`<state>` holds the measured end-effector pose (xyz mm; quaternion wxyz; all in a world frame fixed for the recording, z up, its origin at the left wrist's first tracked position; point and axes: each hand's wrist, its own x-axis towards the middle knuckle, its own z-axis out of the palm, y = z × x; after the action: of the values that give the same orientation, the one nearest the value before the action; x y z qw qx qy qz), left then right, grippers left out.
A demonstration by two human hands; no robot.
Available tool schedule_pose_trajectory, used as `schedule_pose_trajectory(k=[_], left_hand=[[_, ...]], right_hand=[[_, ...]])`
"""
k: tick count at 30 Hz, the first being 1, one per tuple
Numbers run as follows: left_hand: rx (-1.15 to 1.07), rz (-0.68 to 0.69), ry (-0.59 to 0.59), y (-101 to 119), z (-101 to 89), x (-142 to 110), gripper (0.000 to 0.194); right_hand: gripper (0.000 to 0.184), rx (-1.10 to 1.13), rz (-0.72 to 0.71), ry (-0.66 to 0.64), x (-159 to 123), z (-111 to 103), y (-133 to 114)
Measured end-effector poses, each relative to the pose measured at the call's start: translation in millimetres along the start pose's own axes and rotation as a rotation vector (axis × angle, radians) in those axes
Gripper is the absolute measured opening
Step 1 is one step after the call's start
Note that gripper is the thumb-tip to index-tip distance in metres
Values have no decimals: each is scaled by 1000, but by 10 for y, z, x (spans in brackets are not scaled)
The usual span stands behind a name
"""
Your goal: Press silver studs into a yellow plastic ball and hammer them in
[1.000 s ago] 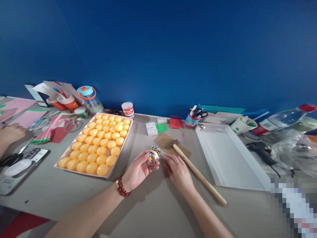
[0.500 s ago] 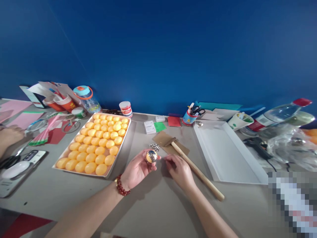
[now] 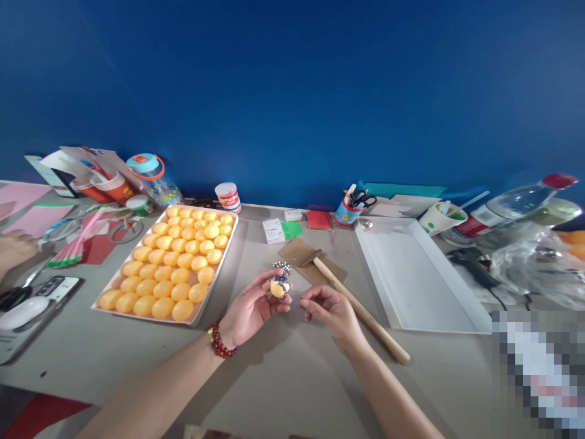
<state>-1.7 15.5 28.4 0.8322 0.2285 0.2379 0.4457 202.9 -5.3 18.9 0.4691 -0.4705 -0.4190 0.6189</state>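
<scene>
My left hand [image 3: 249,308] grips a small yellow ball [image 3: 279,285] with shiny metal pieces stuck on it, held a little above the grey table [image 3: 283,378]. My right hand [image 3: 333,311] hovers just right of the ball, fingers curled in a pinch; what is between them is too small to make out. A small pile of metal beads [image 3: 282,266] lies just behind the ball. A wooden mallet [image 3: 356,308] rests on brown cardboard [image 3: 301,255] beside my right hand. A tray [image 3: 106,303] filled with several yellow balls sits to the left.
An empty white tray [image 3: 420,277] lies to the right. Cups, a jar, scissors in a holder [image 3: 350,210], small boxes and coloured paper line the back edge. Another person's hand [image 3: 16,250] is at far left near a phone [image 3: 31,311]. Bottles and plastic wrap crowd the far right.
My right hand has lifted slightly off the table and curled its fingers near the ball. The view has shifted a little; the left hand keeps holding the ball.
</scene>
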Motion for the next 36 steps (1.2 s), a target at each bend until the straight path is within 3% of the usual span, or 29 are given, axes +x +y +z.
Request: schedule_pose_trajectory(k=[6,11,16,21,24,29,36], left_hand=[[86,43,-17,0,13,-29,27],[283,144,-32,-21,33,-62,26],[447,153,-79,-68,-50,-88,30],[612,165,-97,-66,-50,-115,32],[678,169,-84,-48,18,-129,34],[650,183,-73,-36,78,-131,35],[662,165,-73,-40,68,-141,32]], right_hand=[[21,156,20,-64,-51,9,-69],[19,286,73,-94,-78,8,-138],[19,373,128,-131,-101,4,-179],[17,336,89,-189,-142,44,-210],[15,276,72,-161,-156,67,-212],[19,166,-7,-93,-153,91,-231],[18,146,-13,-127,-146,124,-234]])
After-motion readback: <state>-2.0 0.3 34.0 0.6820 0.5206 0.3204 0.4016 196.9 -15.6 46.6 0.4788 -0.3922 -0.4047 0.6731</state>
